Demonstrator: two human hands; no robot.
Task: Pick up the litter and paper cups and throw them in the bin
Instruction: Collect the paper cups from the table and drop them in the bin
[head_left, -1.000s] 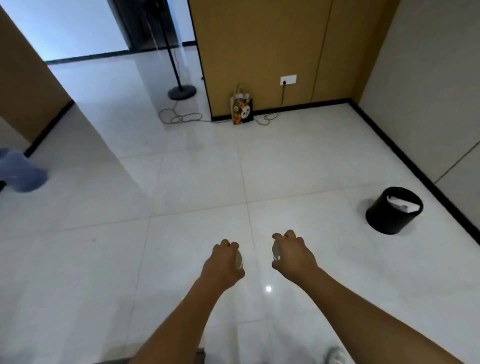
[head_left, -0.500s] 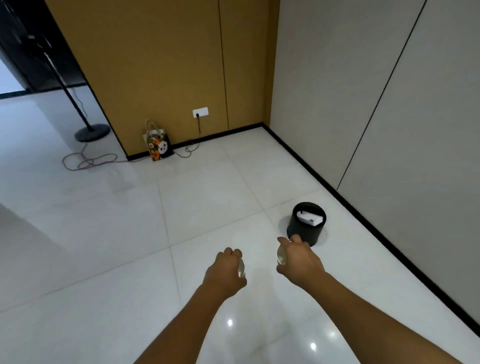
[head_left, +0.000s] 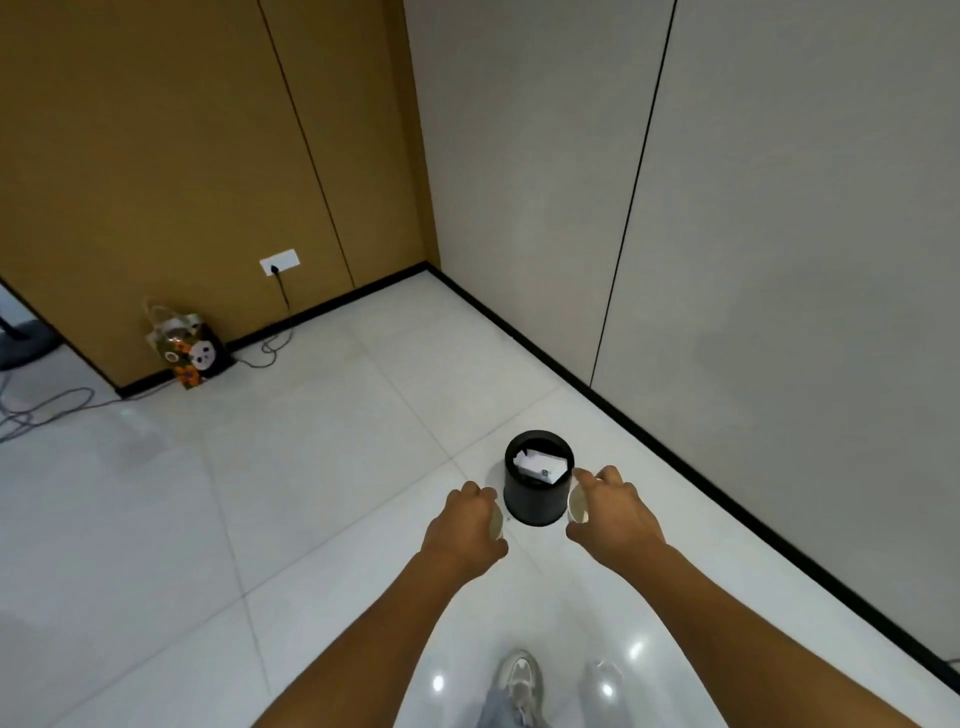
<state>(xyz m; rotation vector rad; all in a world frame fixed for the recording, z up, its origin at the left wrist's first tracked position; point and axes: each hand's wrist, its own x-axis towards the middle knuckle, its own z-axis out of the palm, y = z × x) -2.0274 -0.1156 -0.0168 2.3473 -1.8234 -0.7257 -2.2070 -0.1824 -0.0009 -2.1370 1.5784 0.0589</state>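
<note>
— What are the hands doing?

— The left hand (head_left: 464, 525) is gripping a paper cup (head_left: 497, 521), fingers curled round it, only a sliver of white showing. The right hand (head_left: 613, 512) is holding a second paper cup (head_left: 576, 504), its open mouth facing the other hand.

— And the bin?

— The black bin (head_left: 535, 499) is standing on the white tiled floor (head_left: 311, 467), between and just beyond the two hands, with white litter (head_left: 537, 464) lying inside. It is sitting near the black skirting of the grey wall (head_left: 779, 260).

— Anything else?

— A patterned bag (head_left: 189, 348) is leaning against the brown wall, beside a plugged-in cable (head_left: 270, 345).
</note>
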